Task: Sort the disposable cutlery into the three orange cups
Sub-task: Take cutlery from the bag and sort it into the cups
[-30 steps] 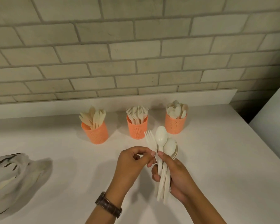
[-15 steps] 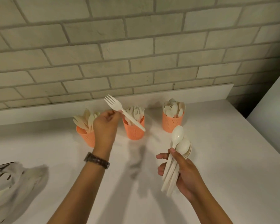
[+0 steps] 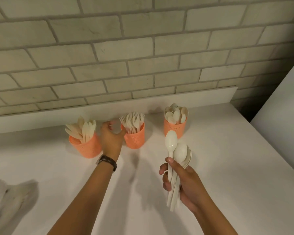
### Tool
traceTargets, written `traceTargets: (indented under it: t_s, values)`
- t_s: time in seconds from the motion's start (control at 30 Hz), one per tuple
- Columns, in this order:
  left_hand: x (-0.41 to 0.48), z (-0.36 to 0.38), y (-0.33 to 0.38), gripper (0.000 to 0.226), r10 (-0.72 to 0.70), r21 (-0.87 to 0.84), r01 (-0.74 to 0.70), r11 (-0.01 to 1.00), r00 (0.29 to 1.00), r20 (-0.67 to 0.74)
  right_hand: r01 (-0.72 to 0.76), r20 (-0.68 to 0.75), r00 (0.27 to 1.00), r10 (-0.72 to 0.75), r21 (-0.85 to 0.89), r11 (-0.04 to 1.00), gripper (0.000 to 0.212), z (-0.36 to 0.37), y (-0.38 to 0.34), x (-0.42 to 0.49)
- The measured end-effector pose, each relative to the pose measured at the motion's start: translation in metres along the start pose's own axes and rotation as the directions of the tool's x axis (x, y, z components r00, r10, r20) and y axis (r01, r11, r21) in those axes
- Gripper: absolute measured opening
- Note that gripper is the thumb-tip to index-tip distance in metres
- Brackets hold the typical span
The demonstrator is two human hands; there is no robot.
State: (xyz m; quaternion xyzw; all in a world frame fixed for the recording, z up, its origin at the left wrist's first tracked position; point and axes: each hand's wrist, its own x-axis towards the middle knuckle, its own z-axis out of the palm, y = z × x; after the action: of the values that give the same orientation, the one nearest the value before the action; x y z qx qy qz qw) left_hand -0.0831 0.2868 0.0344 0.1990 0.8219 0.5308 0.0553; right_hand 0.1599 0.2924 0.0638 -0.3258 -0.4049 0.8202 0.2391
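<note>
Three orange cups stand in a row near the back of the white counter. The left cup (image 3: 86,147) holds knives, the middle cup (image 3: 135,139) holds forks, and the right cup (image 3: 174,128) holds spoons. My left hand (image 3: 111,138) is between the left and middle cups, fingers apart, thumb touching the middle cup's rim, holding nothing. My right hand (image 3: 185,183) is nearer me on the right, closed around a bundle of white spoons (image 3: 176,150) with their bowls pointing up.
A brick wall with a white ledge (image 3: 193,97) runs behind the cups. A crumpled white bag (image 3: 5,200) lies at the left edge. A white panel (image 3: 282,102) rises at the right.
My left hand took a fork out of the bundle, carried it up to the middle cup and let it go there. The right hand kept the spoons.
</note>
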Motion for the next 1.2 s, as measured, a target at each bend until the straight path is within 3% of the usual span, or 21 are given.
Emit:
traceTargets:
  t_s: [0.1,0.27,0.4,0.5,0.77,0.87,1.03,1.2]
  values:
    - [-0.021,-0.016,0.004,0.051,0.019,-0.087,-0.019,0.996,1.000,-0.001,0.056,-0.026,0.998,-0.057,-0.066,0.996,0.013,0.002,0.002,-0.001]
    - [-0.080,-0.045,0.025,0.017,-0.002,-0.164,0.037,0.986,0.977,0.211,0.137,-0.075,0.983,-0.166,-0.303,0.943,0.014,0.005,0.006,-0.001]
    - [-0.119,-0.065,0.037,0.013,-0.003,-0.189,0.081,0.979,0.925,0.381,0.106,-0.147,0.960,-0.238,-0.596,0.796,0.029,0.009,0.011,-0.004]
    - [-0.137,-0.074,0.042,0.016,-0.018,-0.213,0.117,0.970,0.908,0.419,0.125,-0.131,0.929,-0.345,-0.768,0.629,0.040,0.010,0.013,-0.007]
    - [-0.146,-0.089,0.048,0.029,0.005,-0.286,0.128,0.950,0.906,0.424,0.234,-0.020,0.848,-0.530,-0.883,0.407,0.038,0.012,0.007,-0.020]
    - [-0.146,-0.093,0.048,0.025,0.000,-0.308,0.134,0.942,0.917,0.400,0.291,-0.013,0.835,-0.551,-0.839,0.460,0.031,0.009,0.003,-0.025]
    - [-0.142,-0.100,0.054,0.017,0.039,-0.335,0.091,0.938,0.931,0.363,0.367,-0.054,0.893,-0.446,-0.487,0.793,0.043,0.011,-0.003,-0.030]
    - [-0.131,-0.108,0.080,0.012,0.159,-0.368,-0.002,0.930,0.903,0.399,0.357,-0.019,0.919,-0.395,-0.389,0.849,0.052,0.012,-0.005,-0.027]
